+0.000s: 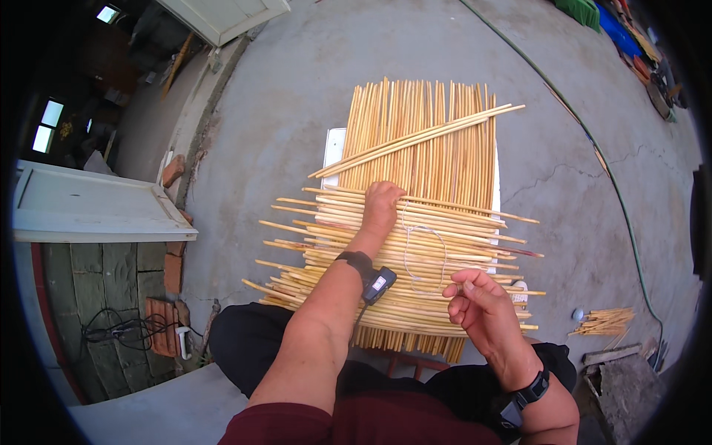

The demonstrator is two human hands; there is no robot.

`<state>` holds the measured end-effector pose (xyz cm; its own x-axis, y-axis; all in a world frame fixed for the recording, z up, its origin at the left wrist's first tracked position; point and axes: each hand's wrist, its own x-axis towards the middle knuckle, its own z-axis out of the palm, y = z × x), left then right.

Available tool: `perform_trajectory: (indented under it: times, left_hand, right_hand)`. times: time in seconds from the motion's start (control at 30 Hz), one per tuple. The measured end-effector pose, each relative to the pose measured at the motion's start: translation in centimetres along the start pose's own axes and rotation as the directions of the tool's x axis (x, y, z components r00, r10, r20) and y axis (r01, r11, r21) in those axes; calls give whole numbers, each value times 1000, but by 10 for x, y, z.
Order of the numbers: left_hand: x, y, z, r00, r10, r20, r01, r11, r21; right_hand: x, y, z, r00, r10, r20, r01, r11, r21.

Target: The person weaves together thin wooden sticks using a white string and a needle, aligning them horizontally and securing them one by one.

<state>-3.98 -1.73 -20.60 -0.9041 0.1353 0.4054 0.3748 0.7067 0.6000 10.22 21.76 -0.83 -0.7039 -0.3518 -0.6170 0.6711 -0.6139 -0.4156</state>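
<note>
Slender peeled wooden sticks lie crosswise in a row [337,245] in front of me, with uneven ends jutting out at the left. Beneath and beyond them lies a layer of lengthwise sticks [415,100]. My left hand [380,204] is closed around the farthest crosswise stick [475,206], near its middle. A thin white string [446,256] hangs in a loose loop from beside that hand, over the crosswise row. Nearer to me on the right, my right hand [482,308] is raised above the sticks, thumb and fingers pinched on the string. The string's end is too small to make out.
A few loose sticks [415,139] lie slantwise over the far layer. A white board [334,144] shows beneath. A pile of short sticks [604,322] lies on the floor at right, near a green hose [629,215]. At left are a white door [96,204] and bricks [173,274].
</note>
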Motion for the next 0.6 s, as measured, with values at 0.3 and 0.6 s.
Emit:
perform_trajectory:
  times: [0.3,0.6]
  left_hand:
    - [-1,1,-1,1000,23,-10,-23,998,52]
    - [-1,5,1,1000,21,-3,-21,999,35]
  right_hand:
    - [5,8,-5,999,17,-27,-18,999,-27]
    - [20,31,-10,991,111,-78,-121,984,-131]
